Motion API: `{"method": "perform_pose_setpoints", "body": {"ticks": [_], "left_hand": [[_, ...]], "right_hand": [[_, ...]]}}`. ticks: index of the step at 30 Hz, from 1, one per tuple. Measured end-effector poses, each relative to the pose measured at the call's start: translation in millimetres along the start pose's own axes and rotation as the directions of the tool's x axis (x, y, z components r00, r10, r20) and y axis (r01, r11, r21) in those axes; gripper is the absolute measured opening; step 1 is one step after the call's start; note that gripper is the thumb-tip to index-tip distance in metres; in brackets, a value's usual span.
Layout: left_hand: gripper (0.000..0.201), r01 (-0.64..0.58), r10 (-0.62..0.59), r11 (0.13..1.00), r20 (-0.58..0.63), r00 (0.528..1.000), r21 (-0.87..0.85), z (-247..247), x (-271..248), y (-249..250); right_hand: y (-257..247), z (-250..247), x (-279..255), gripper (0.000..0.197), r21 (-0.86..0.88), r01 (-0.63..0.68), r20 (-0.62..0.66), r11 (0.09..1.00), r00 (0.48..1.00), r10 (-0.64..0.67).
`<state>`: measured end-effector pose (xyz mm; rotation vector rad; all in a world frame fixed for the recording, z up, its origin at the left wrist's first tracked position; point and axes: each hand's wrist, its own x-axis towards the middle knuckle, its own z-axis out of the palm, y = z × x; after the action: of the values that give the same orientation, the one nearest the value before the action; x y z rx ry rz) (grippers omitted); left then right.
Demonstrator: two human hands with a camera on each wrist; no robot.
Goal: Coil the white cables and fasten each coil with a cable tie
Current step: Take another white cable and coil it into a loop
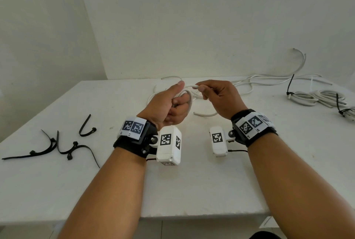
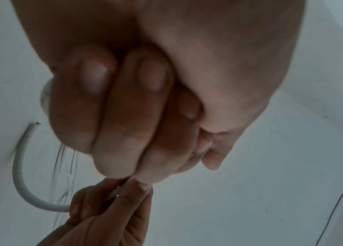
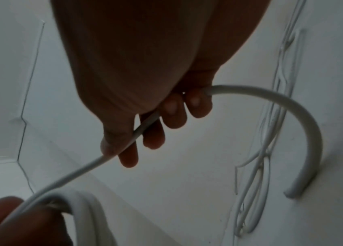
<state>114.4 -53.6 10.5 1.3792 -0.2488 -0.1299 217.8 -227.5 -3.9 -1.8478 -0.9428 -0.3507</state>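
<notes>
You work over the flat white table, which gives the long cables room to lie. At its far right sit the finished bundles of white cable, each pulled tight with a black tie and set well away from your hands, so they do not mix with new work. Behind your hands lies a loose tangle of thin white cables, most likely waiting for their turn.

Your left hand is curled tight round a small coil of white cable, thumb up, so the loops cannot spring open. Your right hand pinches the same cable just beside the coil and leads it in, so the next loop lands on the others. The cable's short free end curves down to the table under your right hand, so I think this coil is nearly done.

The loose black plastic cable ties lie on the table to your left, near your holding hand, easy to grab next.
</notes>
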Motion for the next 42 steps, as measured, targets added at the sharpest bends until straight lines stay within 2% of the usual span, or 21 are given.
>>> {"method": "perform_pose_setpoints", "body": {"ticks": [6, 10, 12, 14, 16, 18, 21, 23, 26, 29, 31, 33, 35, 37, 40, 42], "left_hand": [[0.056, -0.142, 0.141, 0.964, -0.018, 0.99, -0.225, 0.1, 1.5, 2.3], [0.053, -0.229, 0.231, 0.926, -0.029, 0.973, -0.301, -3.8, -1.1, 8.2], [0.054, -0.246, 0.246, 0.917, -0.041, 0.968, -0.315, -4.4, -1.7, 10.0], [0.058, -0.271, 0.258, 0.91, -0.082, 0.963, -0.315, -3.9, -0.8, 9.2], [0.059, -0.318, 0.282, 0.901, -0.158, 0.946, -0.294, -4.5, 2.5, 7.3], [0.057, -0.372, 0.31, 0.893, -0.252, 0.917, -0.255, -5.9, 6.9, 5.2], [0.047, -0.384, 0.284, 0.891, -0.365, 0.887, -0.241, -6.5, 11.3, 1.6], [0.04, -0.366, 0.273, 0.917, -0.42, 0.866, -0.158, -7.0, 14.9, -1.3], [0.038, -0.299, 0.324, 0.945, -0.503, 0.801, 0.133, -11.0, 19.6, -7.7], [0.046, -0.134, 0.417, 0.862, -0.534, 0.736, 0.488, -12.9, 17.7, -10.1], [0.045, -0.05, 0.439, 0.817, -0.563, 0.7, 0.575, -14.3, 15.0, -9.7], [0.044, 0.018, 0.441, 0.786, -0.58, 0.685, 0.619, -19.3, 14.0, -10.5], [0.045, 0.068, 0.43, 0.754, -0.569, 0.701, 0.654, -23.4, 15.0, -11.7], [0.045, 0.121, 0.398, 0.705, -0.531, 0.748, 0.699, -24.7, 18.3, -14.2], [0.047, 0.237, 0.245, 0.645, -0.491, 0.836, 0.726, -24.5, 21.9, -18.3], [0.051, 0.274, 0.13, 0.607, -0.433, 0.892, 0.746, -25.1, 23.2, -20.8]], "right_hand": [[0.2, 10.0, 1.8, 0.026, 0.006, -0.053, 0.074, 0.999, 0.996, 0.052], [6.3, 3.8, 4.8, 0.016, 0.148, -0.11, -0.086, 0.983, 0.989, 0.124], [9.3, -0.8, 4.2, 0.01, 0.155, -0.124, -0.121, 0.98, 0.982, 0.143], [9.5, 1.9, 2.0, 0.013, 0.053, -0.118, -0.047, 0.992, 0.992, 0.12], [4.6, 10.5, -0.9, 0.017, -0.055, -0.115, 0.105, 0.992, 0.987, 0.12], [-3.0, 20.2, -3.2, 0.019, -0.108, -0.113, 0.241, 0.988, 0.961, 0.136], [-12.8, 31.7, -4.9, 0.017, -0.141, -0.099, 0.368, 0.985, 0.919, 0.144], [-17.6, 36.0, -6.9, 0.019, -0.186, -0.059, 0.452, 0.981, 0.881, 0.138], [-26.1, 34.5, -9.1, 0.024, -0.239, -0.027, 0.557, 0.971, 0.815, 0.159], [-35.7, 26.9, -9.8, 0.029, -0.272, -0.03, 0.604, 0.962, 0.773, 0.195], [-38.1, 20.1, -10.1, 0.036, -0.268, -0.072, 0.616, 0.961, 0.754, 0.228], [-39.0, 14.1, -10.4, 0.031, -0.253, -0.108, 0.6, 0.961, 0.762, 0.244], [-40.2, 10.0, -9.8, 0.019, -0.222, -0.132, 0.557, 0.966, 0.796, 0.237], [-41.7, 8.0, -8.9, 0.012, -0.165, -0.135, 0.502, 0.977, 0.841, 0.201], [-45.0, 5.5, -10.7, 0.009, -0.029, -0.123, 0.466, 0.992, 0.876, 0.122], [-47.9, 1.8, -12.4, 0.013, 0.053, -0.108, 0.435, 0.993, 0.897, 0.074]]}}
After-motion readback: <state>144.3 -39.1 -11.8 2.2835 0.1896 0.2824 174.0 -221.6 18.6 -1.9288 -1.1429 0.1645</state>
